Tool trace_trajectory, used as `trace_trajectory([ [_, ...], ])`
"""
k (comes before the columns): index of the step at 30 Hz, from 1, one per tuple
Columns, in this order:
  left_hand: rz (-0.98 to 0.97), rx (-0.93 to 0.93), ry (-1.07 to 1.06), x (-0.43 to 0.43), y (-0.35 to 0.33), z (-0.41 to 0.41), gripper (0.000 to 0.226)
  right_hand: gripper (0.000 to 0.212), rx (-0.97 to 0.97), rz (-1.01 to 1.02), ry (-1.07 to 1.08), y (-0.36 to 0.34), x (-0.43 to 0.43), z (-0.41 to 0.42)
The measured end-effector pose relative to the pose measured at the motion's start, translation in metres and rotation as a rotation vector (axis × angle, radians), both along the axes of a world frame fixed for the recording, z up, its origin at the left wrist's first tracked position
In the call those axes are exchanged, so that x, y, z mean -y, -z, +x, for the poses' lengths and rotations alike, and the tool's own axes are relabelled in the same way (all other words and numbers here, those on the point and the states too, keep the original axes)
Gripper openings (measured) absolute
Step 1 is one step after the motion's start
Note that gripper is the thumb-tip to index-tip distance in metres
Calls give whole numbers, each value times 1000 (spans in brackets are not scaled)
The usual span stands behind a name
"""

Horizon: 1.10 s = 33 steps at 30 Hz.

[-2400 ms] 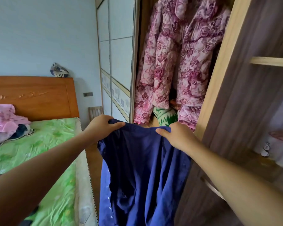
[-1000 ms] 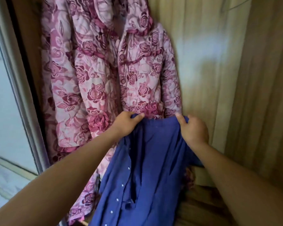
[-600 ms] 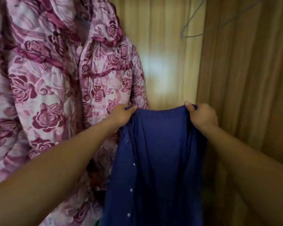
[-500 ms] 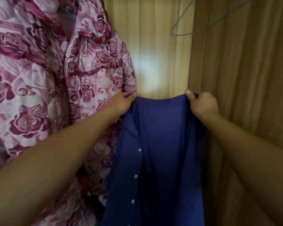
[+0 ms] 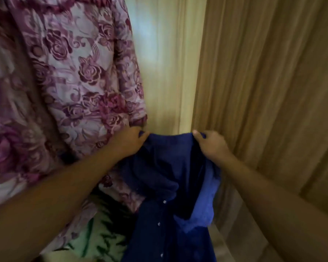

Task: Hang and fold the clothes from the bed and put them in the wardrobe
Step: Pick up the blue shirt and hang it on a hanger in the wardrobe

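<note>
I hold a dark blue button-front shirt (image 5: 165,186) up inside the wardrobe. My left hand (image 5: 130,141) grips its top left edge and my right hand (image 5: 210,143) grips its top right edge. The cloth sags between the two hands and hangs down, with white buttons showing along its front. No hanger shows in the shirt at this moment.
A pink and maroon rose-patterned quilted jacket (image 5: 70,82) hangs at the left, touching my left hand. The wardrobe's wooden back panel (image 5: 169,63) and right side wall (image 5: 263,82) close in the space. A green patterned cloth (image 5: 102,237) lies low under the jacket.
The view dropped and moved closer into the wardrobe. My hands have come nearer together, so the shirt's top edge sags and bunches. The wire hanger seen above earlier is out of view.
</note>
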<state>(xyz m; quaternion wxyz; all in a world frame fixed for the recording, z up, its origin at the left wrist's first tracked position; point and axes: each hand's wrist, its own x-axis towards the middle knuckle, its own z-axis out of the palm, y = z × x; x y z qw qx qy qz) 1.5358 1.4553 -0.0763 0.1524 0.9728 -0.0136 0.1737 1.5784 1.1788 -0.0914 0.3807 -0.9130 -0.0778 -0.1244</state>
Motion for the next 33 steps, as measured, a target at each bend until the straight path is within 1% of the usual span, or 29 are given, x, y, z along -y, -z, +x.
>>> trace_trajectory([
  [2, 221, -27, -52, -3, 57, -9, 44, 53, -133, -6, -37, 57, -2, -7],
  [5, 309, -218, -53, -11, 115, -18, 39, 52, -282, -42, -22, 124, -2, -9],
  [6, 335, -251, -61, -14, 126, -20, 37, 54, -326, -53, -16, 140, -2, -9],
  [9, 410, -209, -124, -17, 137, -21, 34, 50, -409, -40, -42, 170, -3, -8],
  [12, 473, -102, -138, -12, 127, -22, 35, 45, -392, -13, -115, 169, -8, -3],
  [14, 410, -118, -98, -9, 112, -21, 34, 47, -364, -17, -146, 150, -11, 2],
  [16, 297, -246, -16, -4, 90, -18, 30, 36, -338, -57, -168, 116, -14, 7],
  [17, 239, -331, 37, 0, 77, -16, 28, 34, -308, -102, -179, 95, -15, 9],
  [18, 196, -395, 93, 4, 62, -13, 28, 36, -268, -157, -190, 73, -17, 10],
  [19, 170, -421, 138, 9, 44, -11, 31, 38, -230, -214, -203, 49, -19, 10],
  [20, 159, -416, 163, 13, 24, -8, 35, 42, -193, -270, -215, 25, -20, 9],
  [23, 129, -321, 187, 24, -41, -2, 51, 52, -108, -384, -231, -46, -21, 1],
  [26, 184, -225, 190, 32, -103, 4, 52, 51, -53, -443, -187, -111, -13, -8],
  [28, 195, -171, 181, 37, -144, 5, 53, 51, 23, -437, -141, -153, -5, -13],
  [33, 217, -15, 188, 47, -244, -4, 53, 50, 223, -346, -48, -248, 8, -32],
])
